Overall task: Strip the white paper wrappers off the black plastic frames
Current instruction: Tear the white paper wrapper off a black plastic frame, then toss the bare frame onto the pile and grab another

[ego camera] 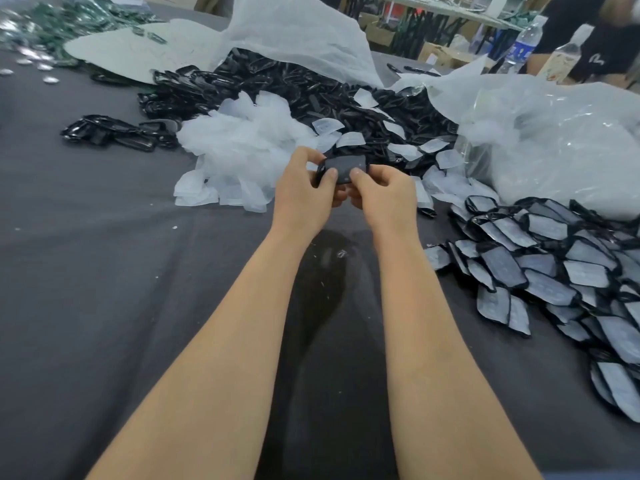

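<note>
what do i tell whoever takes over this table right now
Hands: left hand and right hand both pinch one black frame between them; I cannot tell if any wrapper is left on it.
Done: stripped frames are heaped at the back, with loose white wrappers piled left of the hands.
Left: a large pile of wrapped frames on the right needs stripping.

I can read no text anywhere here. The blue label [520, 50] on the water bottle [530, 31] at one o'clock is too blurred.
</note>
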`<state>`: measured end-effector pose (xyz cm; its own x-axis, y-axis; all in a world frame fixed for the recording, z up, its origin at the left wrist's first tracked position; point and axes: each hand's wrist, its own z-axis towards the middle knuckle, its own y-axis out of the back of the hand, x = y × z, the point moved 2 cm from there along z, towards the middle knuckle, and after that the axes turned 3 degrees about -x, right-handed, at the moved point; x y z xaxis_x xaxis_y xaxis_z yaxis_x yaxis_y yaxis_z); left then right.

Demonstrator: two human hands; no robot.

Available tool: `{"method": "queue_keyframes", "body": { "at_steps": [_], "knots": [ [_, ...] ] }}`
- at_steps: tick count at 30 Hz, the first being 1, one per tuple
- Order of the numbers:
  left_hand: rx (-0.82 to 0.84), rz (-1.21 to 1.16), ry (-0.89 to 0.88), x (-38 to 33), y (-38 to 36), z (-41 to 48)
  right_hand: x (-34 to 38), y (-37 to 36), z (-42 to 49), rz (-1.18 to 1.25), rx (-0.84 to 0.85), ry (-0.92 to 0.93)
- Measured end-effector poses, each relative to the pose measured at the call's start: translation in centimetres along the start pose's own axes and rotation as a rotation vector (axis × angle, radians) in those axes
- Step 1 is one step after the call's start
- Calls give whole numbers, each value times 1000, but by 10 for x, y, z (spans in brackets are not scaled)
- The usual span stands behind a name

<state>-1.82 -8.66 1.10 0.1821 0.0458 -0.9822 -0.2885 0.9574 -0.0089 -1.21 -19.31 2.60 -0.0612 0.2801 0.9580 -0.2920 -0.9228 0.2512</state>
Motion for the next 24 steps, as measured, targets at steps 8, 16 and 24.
{"method": "queue_keyframes", "body": {
  "at_steps": [8, 16, 24],
  "knots": [
    [279, 221, -104, -30, -97, -21, -16, 101, 1, -80, -424, 3],
    [317, 543, -189, -23, -176, -56, -43, 175, -10, -371, -642, -27],
    [240, 824, -237, -11, -188, -58, -49, 174, -13, -689, -690, -128]
  ]
}}
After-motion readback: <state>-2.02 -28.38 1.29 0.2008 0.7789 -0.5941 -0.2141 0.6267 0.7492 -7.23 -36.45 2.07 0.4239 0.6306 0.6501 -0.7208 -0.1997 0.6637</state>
